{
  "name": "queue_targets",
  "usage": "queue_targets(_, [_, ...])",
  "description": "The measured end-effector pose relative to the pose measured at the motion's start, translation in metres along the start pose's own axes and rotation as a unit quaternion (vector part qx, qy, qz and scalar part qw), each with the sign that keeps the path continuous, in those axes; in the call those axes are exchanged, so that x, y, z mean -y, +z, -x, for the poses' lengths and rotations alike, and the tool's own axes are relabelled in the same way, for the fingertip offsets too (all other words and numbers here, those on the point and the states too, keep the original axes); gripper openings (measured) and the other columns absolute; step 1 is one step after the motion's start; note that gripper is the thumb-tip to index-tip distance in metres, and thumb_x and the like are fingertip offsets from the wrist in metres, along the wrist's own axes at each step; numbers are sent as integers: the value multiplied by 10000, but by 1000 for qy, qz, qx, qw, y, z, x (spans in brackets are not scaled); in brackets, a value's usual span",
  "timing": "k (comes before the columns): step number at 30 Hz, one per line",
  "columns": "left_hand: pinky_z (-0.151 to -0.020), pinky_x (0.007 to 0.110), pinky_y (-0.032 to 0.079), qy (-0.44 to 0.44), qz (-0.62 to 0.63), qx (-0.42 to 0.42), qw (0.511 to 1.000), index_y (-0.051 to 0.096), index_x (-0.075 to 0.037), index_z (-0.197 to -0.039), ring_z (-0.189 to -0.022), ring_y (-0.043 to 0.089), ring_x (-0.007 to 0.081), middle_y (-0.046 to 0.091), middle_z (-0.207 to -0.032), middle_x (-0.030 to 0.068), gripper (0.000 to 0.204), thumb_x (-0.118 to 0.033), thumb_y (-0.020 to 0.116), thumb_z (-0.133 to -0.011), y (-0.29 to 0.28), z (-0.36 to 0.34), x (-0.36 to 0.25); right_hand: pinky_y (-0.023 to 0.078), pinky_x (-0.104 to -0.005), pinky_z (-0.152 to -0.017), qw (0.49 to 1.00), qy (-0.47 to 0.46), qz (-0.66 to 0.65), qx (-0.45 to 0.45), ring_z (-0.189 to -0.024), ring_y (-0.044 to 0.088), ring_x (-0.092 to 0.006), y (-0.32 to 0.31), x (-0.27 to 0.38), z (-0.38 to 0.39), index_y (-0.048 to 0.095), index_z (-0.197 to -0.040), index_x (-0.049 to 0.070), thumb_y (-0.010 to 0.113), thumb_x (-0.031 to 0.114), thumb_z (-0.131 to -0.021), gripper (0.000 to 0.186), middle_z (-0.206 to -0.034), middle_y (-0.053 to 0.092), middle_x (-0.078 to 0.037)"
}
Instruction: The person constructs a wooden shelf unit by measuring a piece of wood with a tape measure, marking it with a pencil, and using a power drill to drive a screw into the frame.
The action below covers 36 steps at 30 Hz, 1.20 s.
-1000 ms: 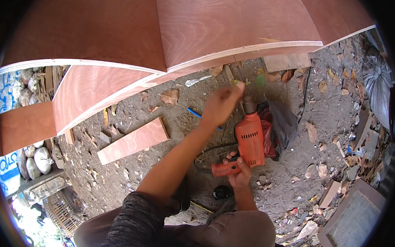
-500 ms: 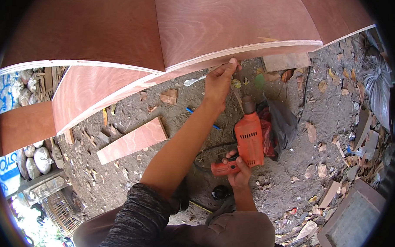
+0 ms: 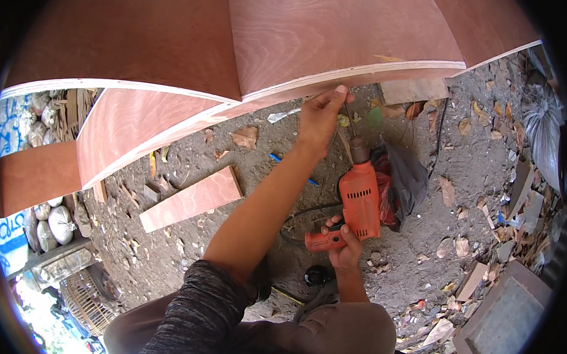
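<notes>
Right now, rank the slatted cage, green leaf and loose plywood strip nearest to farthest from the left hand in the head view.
1. Green leaf, just right of the left hand.
2. Loose plywood strip, lower left.
3. Slatted cage, far lower left.

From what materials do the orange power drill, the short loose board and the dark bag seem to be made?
Orange power drill: probably hard plastic, semi-matt, with moulded-looking vent slots; its dark, dull chuck looks like metal. Short loose board: wood, likely plywood, apparently unpainted, with reddish wavy grain. Dark bag: probably thin, smooth plastic, judging by its creases.
</notes>
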<state>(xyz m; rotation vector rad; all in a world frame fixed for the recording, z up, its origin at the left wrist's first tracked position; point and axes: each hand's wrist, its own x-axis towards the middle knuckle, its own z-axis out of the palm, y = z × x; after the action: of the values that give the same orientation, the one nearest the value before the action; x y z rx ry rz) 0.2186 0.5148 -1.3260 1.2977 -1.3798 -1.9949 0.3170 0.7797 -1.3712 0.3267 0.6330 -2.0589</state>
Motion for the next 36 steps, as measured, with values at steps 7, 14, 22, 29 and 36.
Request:
queue_targets(7, [-443, 200, 264, -27, 44, -1, 999, 730, -103, -1114, -510, 335, 18, 734, -1016, -21, 309, -377, 693, -976, 9, 1, -4, 534, -443, -814, 1000, 3, 10, 3, -1010, 608, -242, -3, 0, 1, 455, -1395, 76, 637, 92, -956, 476, -1096, 641, -123])
queue_targets(14, [-419, 182, 285, -78, 83, 11, 993, 679, -106, -1203, -481, 319, 14, 733, -1095, -7, 301, -338, 633, -1017, 10, 7, -12, 552, -448, -776, 1000, -6, -8, -17, -994, 638, -269, 2, 1, 1, 490, -1357, 38, 649, 45, -925, 460, -1101, 652, -143])
queue_targets(22, [-434, 177, 296, -83, 99, 18, 991, 667, -110, -1198, -491, 324, 9, 729, -1118, 3, 288, -338, 607, -1033, 9, 15, -10, 535, -433, -774, 999, -27, 30, 2, -1003, 604, -240, 8, 7, 8, 454, -1392, 52, 647, 82, -924, 507, -1303, 514, -133])
queue_targets(29, [-449, 185, 291, -62, 104, 27, 992, 677, -110, -1192, -508, 329, 13, 732, -1104, 9, 280, -331, 597, -1040, 9, 21, -13, 559, -424, -783, 1000, -9, 6, -2, -1003, 618, -236, 1, 8, 11, 461, -1400, 43, 680, 51, -908, 538, -1214, 597, -136])
queue_targets(36, [-440, 186, 281, -66, 109, 19, 992, 660, -104, -1230, -483, 298, 13, 730, -1145, 11, 305, -336, 595, -1042, 7, 30, -9, 550, -430, -800, 999, -12, 33, 13, -1008, 612, -237, 0, 13, 16, 491, -1370, 42, 663, 45, -911, 490, -1269, 613, -154])
